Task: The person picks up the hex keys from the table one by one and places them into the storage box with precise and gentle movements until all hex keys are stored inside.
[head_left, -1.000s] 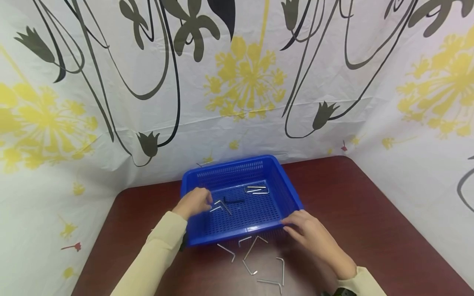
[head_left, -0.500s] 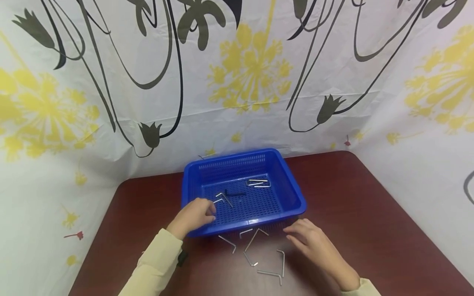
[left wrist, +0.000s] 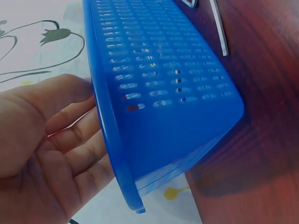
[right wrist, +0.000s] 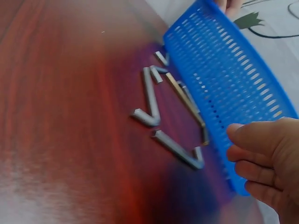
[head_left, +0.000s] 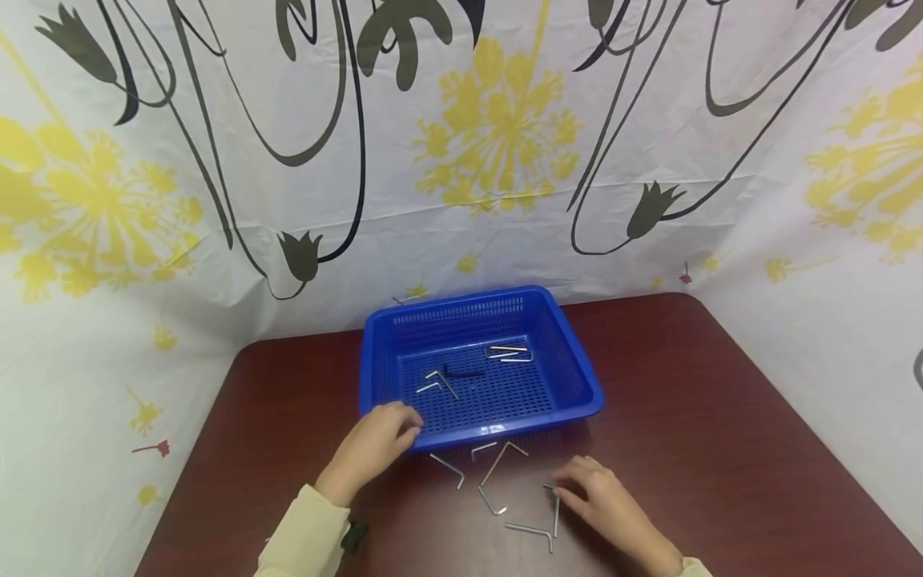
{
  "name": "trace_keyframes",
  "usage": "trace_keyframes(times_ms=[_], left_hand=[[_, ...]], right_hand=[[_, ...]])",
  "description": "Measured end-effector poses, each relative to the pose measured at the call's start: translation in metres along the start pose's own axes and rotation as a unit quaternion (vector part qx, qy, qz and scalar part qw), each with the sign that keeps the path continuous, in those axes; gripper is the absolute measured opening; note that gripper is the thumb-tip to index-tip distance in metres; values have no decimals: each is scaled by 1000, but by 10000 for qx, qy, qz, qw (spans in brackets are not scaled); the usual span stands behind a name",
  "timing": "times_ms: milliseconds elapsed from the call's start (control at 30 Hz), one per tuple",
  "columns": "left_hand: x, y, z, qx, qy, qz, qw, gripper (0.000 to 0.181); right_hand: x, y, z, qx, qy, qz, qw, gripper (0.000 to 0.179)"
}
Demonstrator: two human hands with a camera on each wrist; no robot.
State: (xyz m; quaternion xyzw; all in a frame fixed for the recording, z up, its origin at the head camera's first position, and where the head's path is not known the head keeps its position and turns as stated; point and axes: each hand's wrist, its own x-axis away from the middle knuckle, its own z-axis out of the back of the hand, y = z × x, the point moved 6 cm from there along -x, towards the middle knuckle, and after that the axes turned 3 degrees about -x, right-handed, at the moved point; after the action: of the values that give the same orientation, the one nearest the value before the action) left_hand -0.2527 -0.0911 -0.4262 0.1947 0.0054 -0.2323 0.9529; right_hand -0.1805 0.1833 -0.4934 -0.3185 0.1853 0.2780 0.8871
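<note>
My left hand is at the near left corner of a blue plastic basket, fingers loosely bent over its rim. In the left wrist view, the fingertips pass behind the basket's rim. My right hand is low over the table, thumb and fingers apart, overlapping the upper end of a silver hex key. Close by lies another hex key. The right wrist view shows nothing between the thumb and fingers. Inside the basket lie a black hex key and several silver ones.
More hex keys lie in front of the basket, among them a long one and a bent one. The dark red table meets a white patterned cloth behind and at the sides.
My left hand has drawn back from over the basket's inside to its near left corner. My right hand has left the front right rim and moved towards me, over the loose hex keys.
</note>
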Motion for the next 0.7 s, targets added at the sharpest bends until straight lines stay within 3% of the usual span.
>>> trace_keyframes(times_ms=[233, 467, 700], left_hand=[[16, 7, -1, -316, 574, -72, 9978, 6], [31, 9, -8, -492, 1505, -160, 9873, 8], [39, 4, -18, -317, 2307, -487, 9713, 9]], right_hand=[[8, 7, -9, 65, 62, -636, 9979, 19], [11, 14, -14, 173, -37, -1756, 9843, 18], [11, 17, -18, 274, 26, -1927, 9809, 20]])
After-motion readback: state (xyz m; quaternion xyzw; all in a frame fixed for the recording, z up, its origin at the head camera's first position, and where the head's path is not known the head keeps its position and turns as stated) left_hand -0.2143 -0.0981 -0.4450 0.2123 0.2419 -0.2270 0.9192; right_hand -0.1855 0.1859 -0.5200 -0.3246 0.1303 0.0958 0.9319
